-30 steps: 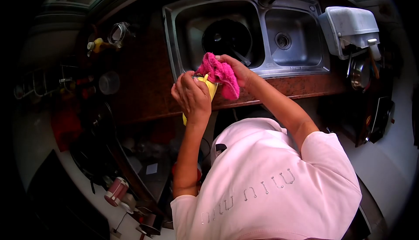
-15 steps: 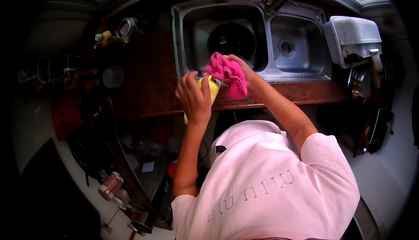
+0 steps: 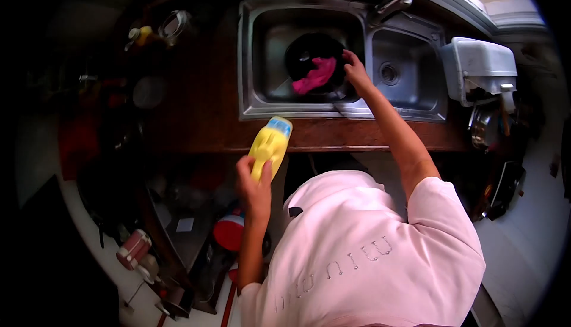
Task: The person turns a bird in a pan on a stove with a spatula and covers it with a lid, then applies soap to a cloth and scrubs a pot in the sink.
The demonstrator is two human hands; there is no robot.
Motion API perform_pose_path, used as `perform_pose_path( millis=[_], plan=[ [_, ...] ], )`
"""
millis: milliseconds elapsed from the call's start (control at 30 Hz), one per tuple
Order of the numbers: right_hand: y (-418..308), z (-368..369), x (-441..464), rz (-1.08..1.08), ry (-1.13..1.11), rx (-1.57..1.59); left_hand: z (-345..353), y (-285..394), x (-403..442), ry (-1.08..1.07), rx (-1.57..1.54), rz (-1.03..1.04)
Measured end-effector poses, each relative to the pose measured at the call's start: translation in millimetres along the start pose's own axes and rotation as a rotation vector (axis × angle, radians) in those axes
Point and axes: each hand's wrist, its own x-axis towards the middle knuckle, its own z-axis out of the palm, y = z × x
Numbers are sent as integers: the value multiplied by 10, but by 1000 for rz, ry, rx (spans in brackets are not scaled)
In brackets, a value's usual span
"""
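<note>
My left hand (image 3: 254,181) grips a yellow plastic bottle (image 3: 270,146) with a blue-and-white label, held tilted in front of the counter edge. Over the large sink basin, my right hand (image 3: 357,74) has its fingers apart and holds nothing. A pink cloth (image 3: 318,76) lies crumpled on a round black pan or bowl (image 3: 306,47), just left of my right fingertips. Both rest inside the left basin of the steel sink (image 3: 242,59).
The faucet (image 3: 399,0) rises behind the divider, left of the smaller basin (image 3: 410,53). A white lidded box (image 3: 483,65) stands right of the sink, with a metal pot (image 3: 483,131) near it. Jars and a yellow-capped bottle (image 3: 143,34) sit on the brown counter (image 3: 190,101) at left.
The pink cloth has left my right hand and now lies in the sink. My left hand has drawn the yellow bottle back from the sink, toward my body.
</note>
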Motion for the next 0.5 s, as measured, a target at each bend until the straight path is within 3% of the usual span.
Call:
perform_pose_path(
  millis=[100, 200, 267, 333, 400, 500],
  plan=[
    [-219, -542, 171, -555, 493, -916, -91, -293, -292, 77, -186, -47],
    [-529, -1067, 472, -590, 736, -1448, -123, -736, -575, 68, -231, -122],
    [-520, -1360, 754, -559, 745, -1590, -130, -867, -692, 83, -213, -148],
    [-453, -1641, 992, -467, 584, -1732, -180, -1033, -807, 124, -212, -164],
    [-538, -1688, 1116, -270, 499, -1801, -212, -1246, -812, 183, -243, -144],
    [-354, -1735, 1134, -267, 443, -1750, -185, -1560, -886, 155, -394, -211]
  ],
)
